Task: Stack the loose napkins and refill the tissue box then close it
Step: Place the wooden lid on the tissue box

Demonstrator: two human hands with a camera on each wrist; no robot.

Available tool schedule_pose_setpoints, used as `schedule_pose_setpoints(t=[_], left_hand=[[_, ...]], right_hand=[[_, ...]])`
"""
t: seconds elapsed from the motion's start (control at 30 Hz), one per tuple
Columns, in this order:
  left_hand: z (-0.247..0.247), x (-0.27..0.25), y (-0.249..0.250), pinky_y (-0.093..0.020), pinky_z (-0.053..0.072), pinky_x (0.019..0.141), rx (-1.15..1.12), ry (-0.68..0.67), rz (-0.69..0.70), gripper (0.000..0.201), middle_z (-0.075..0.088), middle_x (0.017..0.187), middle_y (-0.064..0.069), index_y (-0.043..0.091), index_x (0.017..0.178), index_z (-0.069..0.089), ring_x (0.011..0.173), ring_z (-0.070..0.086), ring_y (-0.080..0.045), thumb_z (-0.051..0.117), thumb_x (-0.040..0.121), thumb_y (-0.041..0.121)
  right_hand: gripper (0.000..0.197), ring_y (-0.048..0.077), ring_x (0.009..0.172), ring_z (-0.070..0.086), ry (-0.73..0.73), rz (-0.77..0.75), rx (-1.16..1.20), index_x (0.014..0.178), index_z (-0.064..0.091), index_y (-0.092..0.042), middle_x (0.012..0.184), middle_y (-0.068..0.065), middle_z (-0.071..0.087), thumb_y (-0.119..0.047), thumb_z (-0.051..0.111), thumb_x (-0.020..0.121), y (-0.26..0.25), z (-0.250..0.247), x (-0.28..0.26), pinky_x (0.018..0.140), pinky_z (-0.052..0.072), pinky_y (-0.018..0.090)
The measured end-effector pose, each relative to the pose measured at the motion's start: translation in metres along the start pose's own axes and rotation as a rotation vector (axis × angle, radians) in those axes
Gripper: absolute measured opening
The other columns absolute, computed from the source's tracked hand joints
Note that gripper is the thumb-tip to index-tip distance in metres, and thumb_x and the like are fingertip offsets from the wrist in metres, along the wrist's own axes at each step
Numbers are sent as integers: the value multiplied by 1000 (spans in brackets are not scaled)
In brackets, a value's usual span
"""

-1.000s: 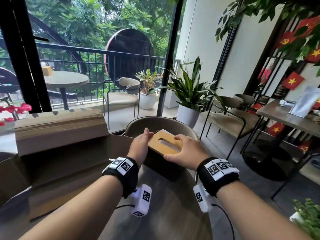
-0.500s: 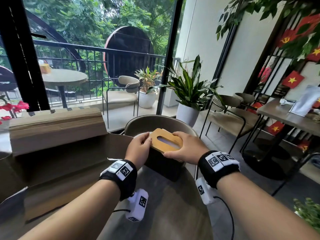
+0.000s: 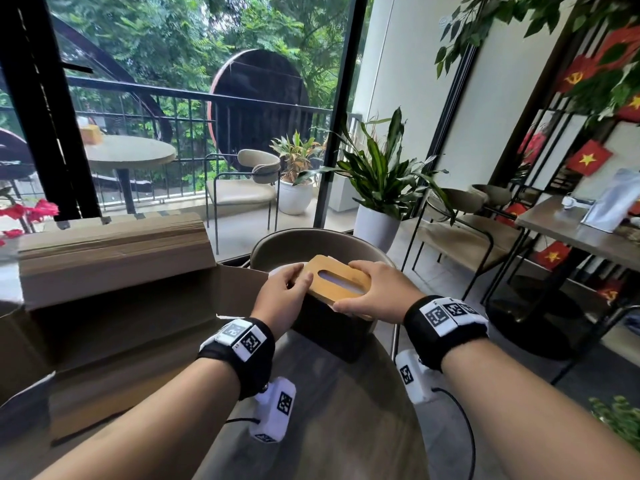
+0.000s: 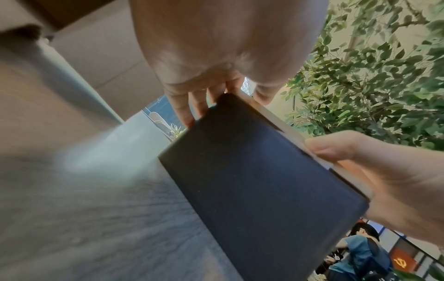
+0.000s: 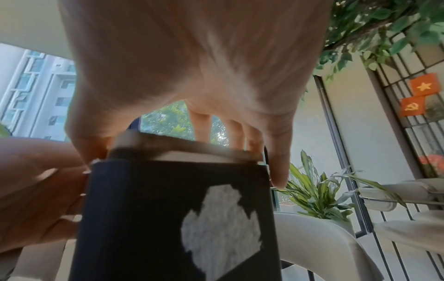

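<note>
Dark tissue box [image 3: 329,332] stands on the round grey table [image 3: 332,410], at its far edge, just in front of a beige chair back [image 3: 277,245]. Wooden lid [image 3: 341,280] with an oval slot sits on top of the box, tilted slightly; white tissue shows through the slot. In the right wrist view a thin strip of white shows between lid and box rim at the near end, so the lid looks not fully seated. Left hand [image 3: 285,294] grips the lid's left end, thumb on top, fingers [image 4: 182,108] curled down over the far side of the box. Right hand [image 3: 375,294] grips the lid's right end, thumb at the near edge, fingers [image 5: 276,167] wrapped over the far edge. Both hands clasp the lid, neither is loose. The box's end face carries a white irregular patch [image 5: 221,228]; cannot tell what it is. Open cardboard carton [image 3: 114,282] sits on the table just left of the box, flaps up. Potted plant [image 3: 377,188] in a white pot stands on the floor beyond. Second table [image 3: 571,233] off to the right, well apart. Both wrists wear black bands with printed markers.
</note>
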State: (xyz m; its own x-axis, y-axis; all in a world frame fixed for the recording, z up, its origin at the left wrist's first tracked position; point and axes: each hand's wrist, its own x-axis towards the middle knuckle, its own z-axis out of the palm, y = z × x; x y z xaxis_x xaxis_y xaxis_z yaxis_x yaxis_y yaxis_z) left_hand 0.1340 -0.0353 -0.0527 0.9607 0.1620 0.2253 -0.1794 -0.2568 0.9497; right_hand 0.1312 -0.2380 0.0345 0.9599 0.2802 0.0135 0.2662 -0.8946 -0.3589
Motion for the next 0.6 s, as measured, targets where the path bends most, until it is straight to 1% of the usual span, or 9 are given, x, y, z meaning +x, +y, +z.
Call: schedule_pose_setpoints(t=[0.07, 0.13, 0.17, 0.27, 0.33, 0.4, 0.47, 0.53, 0.6], left_hand=[[-1, -2, 2, -33, 43, 112, -35, -24, -15, 46, 66, 130, 7, 23, 137, 60, 123, 59, -8, 60, 98, 47], [-3, -4, 3, -31, 45, 109, -70, -42, -6, 36, 70, 121, 12, 33, 127, 65, 121, 62, -8, 62, 96, 50], [-3, -4, 4, -30, 45, 108, -80, -48, -7, 34, 70, 119, 12, 34, 125, 65, 121, 62, -9, 64, 95, 49], [-5, -6, 3, -27, 42, 111, -45, -90, -21, 58, 64, 133, 7, 25, 146, 53, 127, 57, -9, 71, 93, 42], [-9, -8, 1, -27, 36, 117, 11, -149, 2, 77, 53, 143, 11, 28, 154, 41, 135, 48, -3, 77, 87, 39], [-11, -10, -3, -27, 29, 121, 67, -213, 46, 97, 45, 148, 13, 32, 159, 29, 140, 38, 0, 85, 79, 41], [-13, -9, -9, -30, 27, 123, 106, -249, 80, 111, 43, 153, 8, 36, 160, 23, 144, 35, -2, 89, 71, 44], [-14, -7, -12, -32, 28, 124, 156, -250, 105, 116, 43, 156, 7, 37, 160, 21, 146, 34, -3, 90, 67, 47], [-13, -8, -10, -31, 30, 122, 189, -222, 124, 113, 44, 156, 7, 34, 159, 26, 144, 36, -3, 90, 67, 48]], right_hand=[[102, 20, 133, 58, 44, 16, 46, 157, 46, -26, 153, 0, 56, -62, 86, 70, 2, -2, 0, 108, 53, 40], [100, 19, 128, 61, 80, 40, 86, 157, 47, -27, 152, -1, 57, -59, 87, 70, 6, -4, 0, 101, 58, 43], [99, 19, 126, 62, 86, 51, 98, 156, 47, -27, 151, -2, 58, -57, 88, 71, 8, -5, 0, 98, 59, 43], [100, 20, 124, 63, 56, 76, 128, 158, 45, -26, 151, 1, 56, -55, 89, 72, 10, -5, 2, 96, 59, 40], [100, 20, 124, 62, 34, 79, 143, 159, 44, -27, 152, 2, 55, -55, 88, 73, 12, -4, 3, 96, 58, 38], [100, 19, 126, 60, 19, 74, 141, 159, 44, -27, 152, 1, 55, -56, 87, 73, 12, -4, 2, 98, 58, 38], [102, 18, 131, 58, 9, 52, 113, 159, 44, -27, 153, 0, 56, -58, 87, 72, 10, -3, 2, 104, 54, 37], [102, 18, 136, 56, 6, 21, 70, 158, 45, -25, 154, 0, 56, -59, 87, 72, 7, -1, 2, 109, 48, 32], [104, 20, 138, 54, -3, 5, 22, 158, 44, -22, 156, 1, 55, -63, 85, 72, 3, 2, 2, 112, 45, 33]])
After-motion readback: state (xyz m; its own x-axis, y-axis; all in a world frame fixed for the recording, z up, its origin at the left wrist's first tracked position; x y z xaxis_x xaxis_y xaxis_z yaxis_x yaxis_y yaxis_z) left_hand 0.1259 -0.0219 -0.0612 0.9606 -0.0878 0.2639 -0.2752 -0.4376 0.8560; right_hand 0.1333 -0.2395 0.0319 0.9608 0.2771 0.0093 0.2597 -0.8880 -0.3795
